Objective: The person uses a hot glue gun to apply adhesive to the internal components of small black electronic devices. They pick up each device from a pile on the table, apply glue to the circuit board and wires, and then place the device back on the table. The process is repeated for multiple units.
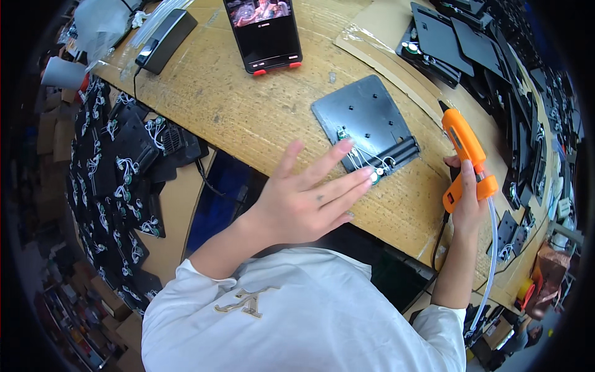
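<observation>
A square black plastic panel [367, 115] lies on the worktable, with small pegs, white wires and a slotted tray-like edge. On its near edge sits a small round green circuit board [375, 176]. My left hand [310, 201] is over the panel's near left side, fingers stretched apart, with fingertips close to the wires and round board; whether they touch cannot be told. To the right of the panel, my right hand [469, 208] is wrapped round the handle of an orange glue gun [466, 142]. Its dark nozzle points up and away, and a long clear glue stick [493, 248] trails from its back.
A phone [268, 43] stands at the far edge on red feet. A black box [166, 42] with a cable sits at far left. Stacked black panels [437, 37] fill the right side of the wooden table [248, 111]. More wired panels [124, 180] are piled at left.
</observation>
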### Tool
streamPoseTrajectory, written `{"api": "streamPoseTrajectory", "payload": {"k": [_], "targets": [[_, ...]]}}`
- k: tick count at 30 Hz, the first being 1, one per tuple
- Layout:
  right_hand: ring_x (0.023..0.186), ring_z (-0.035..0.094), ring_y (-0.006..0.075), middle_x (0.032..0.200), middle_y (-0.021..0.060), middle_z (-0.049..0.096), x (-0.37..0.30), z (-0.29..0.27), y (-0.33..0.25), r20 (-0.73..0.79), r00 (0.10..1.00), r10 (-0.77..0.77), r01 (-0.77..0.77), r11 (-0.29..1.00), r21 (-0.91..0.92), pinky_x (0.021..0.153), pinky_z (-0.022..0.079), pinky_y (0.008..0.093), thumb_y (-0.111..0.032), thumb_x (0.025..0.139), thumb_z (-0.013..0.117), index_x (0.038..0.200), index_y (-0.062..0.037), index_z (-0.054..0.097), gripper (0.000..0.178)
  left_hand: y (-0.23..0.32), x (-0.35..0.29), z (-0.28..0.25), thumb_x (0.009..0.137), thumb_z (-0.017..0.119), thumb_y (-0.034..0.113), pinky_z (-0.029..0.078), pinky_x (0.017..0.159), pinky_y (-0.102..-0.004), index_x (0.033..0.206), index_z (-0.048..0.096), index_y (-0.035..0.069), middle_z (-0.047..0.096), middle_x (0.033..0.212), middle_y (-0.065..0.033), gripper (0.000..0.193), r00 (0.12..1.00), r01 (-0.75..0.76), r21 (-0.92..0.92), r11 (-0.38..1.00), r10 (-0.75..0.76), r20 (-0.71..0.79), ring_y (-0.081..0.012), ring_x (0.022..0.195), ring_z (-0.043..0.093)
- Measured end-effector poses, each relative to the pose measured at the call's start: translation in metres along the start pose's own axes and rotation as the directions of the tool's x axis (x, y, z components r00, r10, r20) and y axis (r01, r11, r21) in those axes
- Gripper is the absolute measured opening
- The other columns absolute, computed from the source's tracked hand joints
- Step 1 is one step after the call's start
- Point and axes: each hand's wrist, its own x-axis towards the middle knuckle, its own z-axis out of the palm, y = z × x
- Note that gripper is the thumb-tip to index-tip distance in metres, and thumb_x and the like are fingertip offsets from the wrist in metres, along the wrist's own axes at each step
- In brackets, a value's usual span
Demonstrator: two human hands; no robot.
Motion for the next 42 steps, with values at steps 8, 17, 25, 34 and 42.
{"api": "streamPoseTrajectory", "payload": {"k": [8, 17, 25, 34, 42], "targets": [[0.068, 0.056, 0.0101, 0.071, 0.0060, 0.061, -0.004, 0.004, -0.011, -0.038, 0.999, 0.035, -0.043, 0.969, -0.244, 0.063, 0.042, 0.0260, -0.019, 0.086, 0.065, 0.094, 0.0035, 0.064, 0.024, 0.002, -0.006, -0.002, 0.069, 0.071, 0.021, 0.033, 0.098, -0.0513, 0.098, 0.068, 0.008, 0.066, 0.108, -0.0049, 0.032, 0.963, 0.053, -0.048, 0.997, -0.063, -0.263, -0.0302, 0.102, 0.057], [0.082, 0.063, 0.0323, 0.092, 0.0160, 0.065, 0.019, -0.021, -0.042, 0.262, 0.946, -0.189, 0.321, 0.473, -0.821, 0.068, 0.047, 0.0357, -0.014, 0.071, 0.075, 0.094, 0.0019, 0.062, 0.031, -0.047, 0.005, 0.003, 0.067, 0.069, 0.007, 0.044, 0.072, -0.0370, 0.088, 0.069, 0.008, 0.062, 0.094, -0.0044, 0.021, 0.944, 0.161, -0.070, 0.985, -0.174, -0.279, -0.0262, 0.082, 0.052], [0.064, 0.058, 0.0204, 0.071, 0.0078, 0.062, 0.030, 0.058, -0.104, 0.581, 0.781, -0.229, 0.521, 0.753, -0.402, 0.059, 0.044, 0.0292, -0.017, 0.072, 0.077, 0.080, 0.0010, 0.062, 0.024, -0.050, 0.009, -0.001, 0.069, 0.068, 0.006, 0.044, 0.078, -0.0375, 0.096, 0.072, 0.009, 0.058, 0.097, -0.0090, 0.027, 0.974, 0.193, -0.097, 0.976, -0.203, -0.101, -0.0276, 0.089, 0.054], [0.065, 0.065, 0.0300, 0.070, 0.0168, 0.065, 0.051, 0.099, -0.092, 0.727, 0.684, 0.052, 0.378, 0.828, -0.414, 0.064, 0.051, 0.0349, -0.010, 0.070, 0.070, 0.077, 0.0026, 0.066, 0.015, -0.053, 0.006, -0.001, 0.068, 0.069, 0.009, 0.042, 0.076, -0.0372, 0.094, 0.073, 0.011, 0.057, 0.096, -0.0080, 0.027, 0.970, 0.201, -0.134, 0.970, -0.216, -0.112, -0.0267, 0.090, 0.054], [0.060, 0.063, 0.0259, 0.066, 0.0135, 0.064, 0.063, 0.098, -0.090, 0.748, 0.660, 0.073, 0.387, 0.820, -0.422, 0.060, 0.050, 0.0319, -0.005, 0.069, 0.071, 0.073, 0.0021, 0.066, 0.010, -0.055, 0.006, -0.003, 0.068, 0.067, 0.011, 0.041, 0.077, -0.0371, 0.093, 0.072, 0.012, 0.056, 0.095, -0.0056, 0.025, 0.968, 0.216, -0.157, 0.964, -0.232, -0.092, -0.0238, 0.090, 0.054]]}}
